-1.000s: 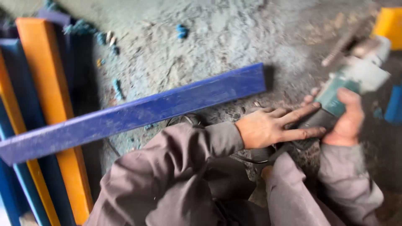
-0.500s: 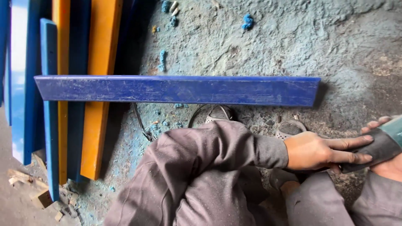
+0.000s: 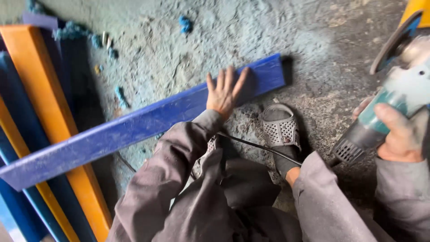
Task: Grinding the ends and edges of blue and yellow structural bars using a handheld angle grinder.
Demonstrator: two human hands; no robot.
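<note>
Pressing flat on the long blue bar [image 3: 148, 123], the left hand [image 3: 224, 92] lies with its fingers [image 3: 219, 80] spread and released, near the bar's right end. The bar runs slantwise across the dusty concrete floor [image 3: 313, 58], its low end at the left frame edge.

Right of the bar, the right hand [image 3: 401, 134] has its fingers clenched around the teal and grey body of an angle grinder [image 3: 385, 112], held off the floor and well apart from the bar. The grinder's black cord [image 3: 260, 148] trails back from it, below the bar, over the person's grey trousers. A grey perforated sandal [image 3: 280, 130] stands on the floor just below the bar's right end, between the two hands.

Under the bar's left part lie orange and blue bars [image 3: 36, 89], stacked side by side. Blue paint scraps [image 3: 184, 23] dot the floor above the bar.

The grinder's disc and guard are cut off at the upper right corner, beside a yellow object [image 3: 416, 9] too cropped to make out.
</note>
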